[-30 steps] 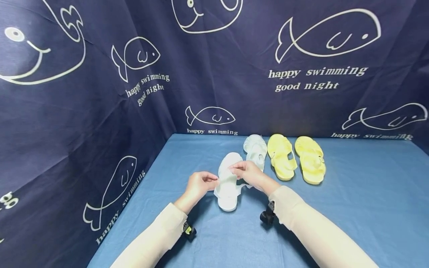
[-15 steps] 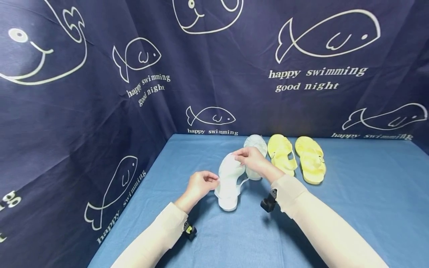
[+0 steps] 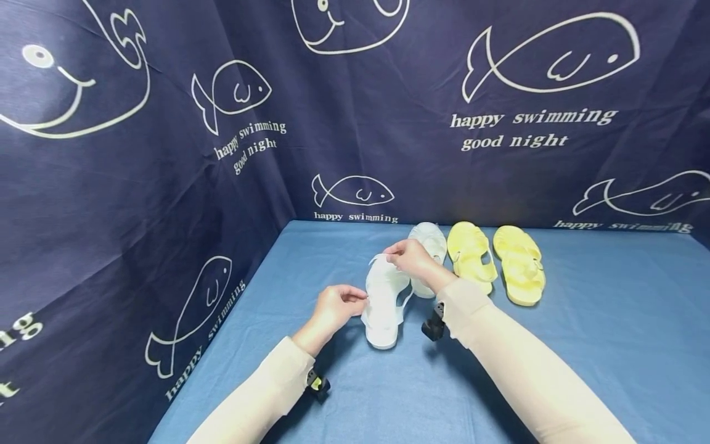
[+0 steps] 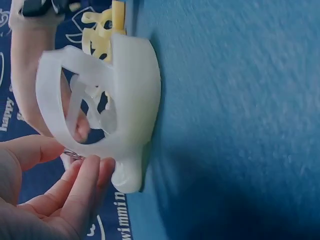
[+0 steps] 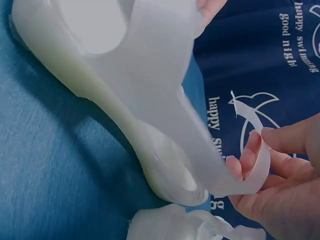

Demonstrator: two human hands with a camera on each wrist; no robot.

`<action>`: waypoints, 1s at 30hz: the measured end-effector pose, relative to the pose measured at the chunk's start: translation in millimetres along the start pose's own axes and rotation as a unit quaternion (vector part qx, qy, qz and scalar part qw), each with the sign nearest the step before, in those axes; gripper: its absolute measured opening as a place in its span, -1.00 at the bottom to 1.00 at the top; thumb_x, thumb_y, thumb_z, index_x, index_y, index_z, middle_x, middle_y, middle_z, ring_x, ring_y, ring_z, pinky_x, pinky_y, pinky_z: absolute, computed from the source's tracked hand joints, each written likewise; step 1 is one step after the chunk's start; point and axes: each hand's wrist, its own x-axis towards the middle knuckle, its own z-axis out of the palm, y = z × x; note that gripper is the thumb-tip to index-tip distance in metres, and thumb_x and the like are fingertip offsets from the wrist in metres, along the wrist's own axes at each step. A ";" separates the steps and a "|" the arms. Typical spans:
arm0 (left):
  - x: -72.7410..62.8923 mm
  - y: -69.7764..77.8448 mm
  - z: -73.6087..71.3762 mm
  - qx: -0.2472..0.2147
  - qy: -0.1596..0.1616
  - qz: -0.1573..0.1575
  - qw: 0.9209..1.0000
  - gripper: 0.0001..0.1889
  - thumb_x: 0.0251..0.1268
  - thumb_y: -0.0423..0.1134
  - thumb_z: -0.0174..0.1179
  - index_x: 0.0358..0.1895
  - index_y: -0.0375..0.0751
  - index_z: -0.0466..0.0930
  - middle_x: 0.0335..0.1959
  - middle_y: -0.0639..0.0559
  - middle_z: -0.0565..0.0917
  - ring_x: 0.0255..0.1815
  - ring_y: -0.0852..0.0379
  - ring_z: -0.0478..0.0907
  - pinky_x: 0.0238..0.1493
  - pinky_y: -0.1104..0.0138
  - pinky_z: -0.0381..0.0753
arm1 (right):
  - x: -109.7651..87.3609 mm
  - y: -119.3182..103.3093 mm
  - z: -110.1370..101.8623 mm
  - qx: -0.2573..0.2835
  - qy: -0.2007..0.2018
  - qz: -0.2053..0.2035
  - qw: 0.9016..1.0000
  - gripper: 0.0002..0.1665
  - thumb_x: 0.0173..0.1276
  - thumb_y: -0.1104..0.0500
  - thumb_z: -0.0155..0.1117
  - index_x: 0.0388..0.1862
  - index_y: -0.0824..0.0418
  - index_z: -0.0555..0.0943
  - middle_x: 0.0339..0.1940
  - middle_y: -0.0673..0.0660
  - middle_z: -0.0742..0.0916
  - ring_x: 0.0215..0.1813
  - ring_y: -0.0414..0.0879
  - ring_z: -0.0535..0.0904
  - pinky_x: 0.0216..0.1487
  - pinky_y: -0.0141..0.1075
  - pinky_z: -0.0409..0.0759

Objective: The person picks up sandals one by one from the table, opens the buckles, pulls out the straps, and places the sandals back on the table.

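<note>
A white sandal [image 3: 381,302] stands on the blue cloth between both hands, its broad end toward me. At its left side the left hand [image 3: 339,303] pinches a small metal buckle [image 4: 74,156] between thumb and fingers. The right hand [image 3: 412,256], over the sandal's far end, grips the long white strap [image 5: 257,172] between thumb and fingers. In the right wrist view the strap curves up from the sandal, and its loose pointed tip sticks out past the thumb. A second white sandal [image 3: 427,232] lies just behind, partly hidden by the right hand.
Two yellow sandals [image 3: 470,250] [image 3: 520,265] lie side by side to the right of the white pair. The blue cloth [image 3: 604,333] covers the table. Dark blue fabric [image 3: 421,160] printed with fish hangs behind it and along the left.
My right hand has moved from over the sandal's middle to its far end, drawing the strap up and away with it. The left hand stays at the buckle.
</note>
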 end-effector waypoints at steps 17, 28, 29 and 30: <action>-6.4 -3.6 3.5 -0.041 -0.022 -0.014 0.999 -0.71 0.20 -0.27 0.33 -0.05 -0.33 0.66 -0.13 -0.14 0.73 -0.18 0.12 0.65 -0.13 0.29 0.66 | 7.6 1.5 10.7 -0.097 -0.023 -0.033 0.995 -0.62 0.48 0.23 0.05 0.13 0.43 0.57 0.16 0.34 0.64 0.26 0.16 0.51 0.24 -0.09 0.52; -9.4 -1.3 3.4 -0.045 -0.032 -0.021 0.998 -0.61 0.17 -0.21 0.35 0.03 -0.34 0.62 -0.10 -0.11 0.72 -0.11 0.10 0.65 -0.08 0.30 0.65 | -2.5 -7.4 -0.6 -0.093 -0.033 -0.050 0.994 -0.61 0.49 0.22 0.04 0.18 0.40 0.54 0.17 0.32 0.64 0.25 0.15 0.51 0.23 -0.07 0.52; -10.0 -1.3 3.9 -0.047 -0.035 -0.020 0.998 -0.61 0.18 -0.21 0.35 0.04 -0.34 0.62 -0.10 -0.11 0.72 -0.12 0.10 0.65 -0.09 0.30 0.66 | -3.2 -7.4 -1.0 -0.090 -0.033 -0.050 0.994 -0.61 0.49 0.22 0.04 0.19 0.40 0.54 0.17 0.32 0.64 0.25 0.15 0.51 0.23 -0.07 0.52; -10.6 -1.4 4.3 -0.049 -0.038 -0.020 0.998 -0.60 0.18 -0.21 0.35 0.05 -0.34 0.62 -0.10 -0.11 0.71 -0.12 0.11 0.65 -0.09 0.30 0.66 | -3.6 -6.8 -1.4 -0.088 -0.034 -0.048 0.994 -0.61 0.49 0.22 0.04 0.19 0.40 0.54 0.17 0.32 0.64 0.25 0.15 0.51 0.23 -0.07 0.52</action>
